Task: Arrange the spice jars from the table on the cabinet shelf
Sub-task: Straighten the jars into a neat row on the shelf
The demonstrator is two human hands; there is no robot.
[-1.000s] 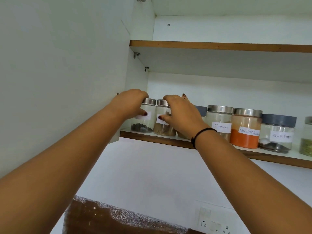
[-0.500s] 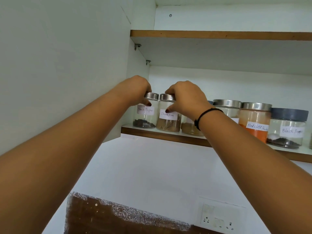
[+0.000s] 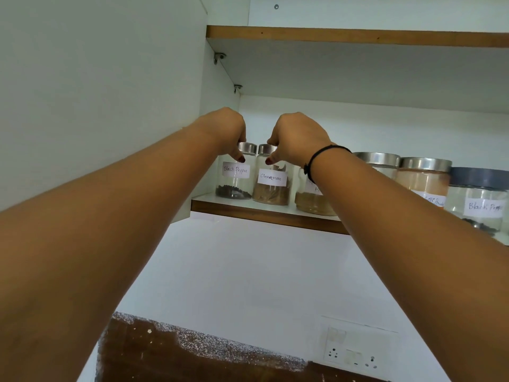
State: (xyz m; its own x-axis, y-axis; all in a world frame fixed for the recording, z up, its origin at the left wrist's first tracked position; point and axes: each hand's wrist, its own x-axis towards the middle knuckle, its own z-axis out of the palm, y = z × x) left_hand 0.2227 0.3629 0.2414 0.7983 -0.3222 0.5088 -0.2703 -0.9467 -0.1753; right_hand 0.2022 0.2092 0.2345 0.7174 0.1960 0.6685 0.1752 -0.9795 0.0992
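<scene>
**Two small jars, one under each hand**

The Black Pepper jar (image 3: 235, 175) and the Cinnamon jar (image 3: 271, 180) stand side by side on the shelf (image 3: 264, 213). The left hand (image 3: 225, 130) is curled over the shiny lid of the Black Pepper jar, with its thumb down on the front. The right hand (image 3: 297, 136) is curled the same way over the lid of the Cinnamon jar. So each hand holds its own jar from the top.

I think both jars are light, since each has only a little spice at the bottom. They are glass, so they are hard and smooth, and they would break if they fell. A lid can slip or turn, so to move a jar I would hold the glass sides just under the lid.

Some things I cannot see well from here. The fingers go behind the lids, so I cannot see how far round they reach. The two jars may be touching, but I cannot be sure. Just right of the right hand stands a third jar (image 3: 311, 199), and the wrist with its black band (image 3: 325, 150) covers most of its label. Further right, the arm hides part of the orange jar (image 3: 424, 180). The grey-lidded jar (image 3: 479, 205) past it is cut off by the edge. No table is in view below the hands, so I cannot tell if more jars wait.
</scene>
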